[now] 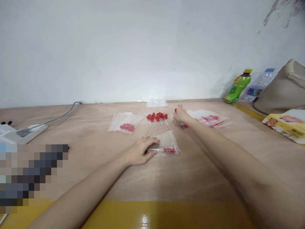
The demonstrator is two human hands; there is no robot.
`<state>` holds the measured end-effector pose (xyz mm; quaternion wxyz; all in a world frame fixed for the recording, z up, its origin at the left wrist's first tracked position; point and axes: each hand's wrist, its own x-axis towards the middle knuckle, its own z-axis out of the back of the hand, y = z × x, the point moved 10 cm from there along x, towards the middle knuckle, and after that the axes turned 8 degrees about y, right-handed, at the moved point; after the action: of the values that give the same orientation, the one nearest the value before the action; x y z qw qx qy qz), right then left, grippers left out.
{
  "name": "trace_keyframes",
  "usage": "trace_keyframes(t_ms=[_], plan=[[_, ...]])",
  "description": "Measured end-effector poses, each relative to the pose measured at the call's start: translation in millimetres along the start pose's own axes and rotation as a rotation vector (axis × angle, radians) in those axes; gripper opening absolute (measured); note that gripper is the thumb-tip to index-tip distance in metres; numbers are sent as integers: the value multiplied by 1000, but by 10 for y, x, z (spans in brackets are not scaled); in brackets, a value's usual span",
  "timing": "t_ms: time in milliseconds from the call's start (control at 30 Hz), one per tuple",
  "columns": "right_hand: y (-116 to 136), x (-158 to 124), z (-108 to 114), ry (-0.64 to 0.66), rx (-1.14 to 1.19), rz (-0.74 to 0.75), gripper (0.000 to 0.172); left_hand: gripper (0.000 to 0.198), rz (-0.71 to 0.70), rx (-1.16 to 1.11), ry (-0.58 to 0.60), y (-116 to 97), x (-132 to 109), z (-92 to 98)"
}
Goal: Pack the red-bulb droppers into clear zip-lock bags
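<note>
My left hand (140, 151) rests with fingers curled on the mouth of a small clear bag (166, 143) that lies on the wooden table (95, 159); one red-capped dropper is inside it. My right hand (180, 115) reaches further out and pinches a red-capped dropper (175, 111) upright. A row of several loose red-capped droppers (157, 120) lies between the two hands. To the right sits a pile of filled bags (209, 119), and to the left one filled bag (125, 123).
Empty clear bags (156, 103) lie by the white wall. A green bottle (237, 86), a clear bottle (259, 84), a beige bag (283, 90) and a yellow pack (286, 125) stand at the right. A power strip (23, 132) with cable sits at the left.
</note>
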<state>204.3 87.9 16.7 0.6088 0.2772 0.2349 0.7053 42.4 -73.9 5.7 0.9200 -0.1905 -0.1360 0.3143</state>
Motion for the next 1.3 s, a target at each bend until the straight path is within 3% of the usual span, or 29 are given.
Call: trace_keyframes(t_ms=[133,333,467,600,700,800,867,1100,1300], plan=[[-233,-449,260,-145,320,21,55,41,-18,89,75,-5,15,-91],[-417,-1004,124,-201,734,61,49,40,4,114,114,24,30,-140],[-395,-1067,-83,-125,831,13,44,41,-3,116,104,2,24,-120],[-390,-1114,-280,38,981,-59,33,42,13,135,119,10,15,-132],[-329,-1152,-328,207,905,-33,30,44,26,143,130,23,12,-140],[-233,-1188,-363,406,634,57,29,47,17,138,121,9,17,-128],[-190,-1194,-363,468,486,131,31,47,11,131,115,1,22,-123],[-205,-1103,-251,338,328,193,30,49,1,120,103,-11,26,-112],[76,-1240,-412,451,311,371,27,50,10,129,115,2,27,-122]])
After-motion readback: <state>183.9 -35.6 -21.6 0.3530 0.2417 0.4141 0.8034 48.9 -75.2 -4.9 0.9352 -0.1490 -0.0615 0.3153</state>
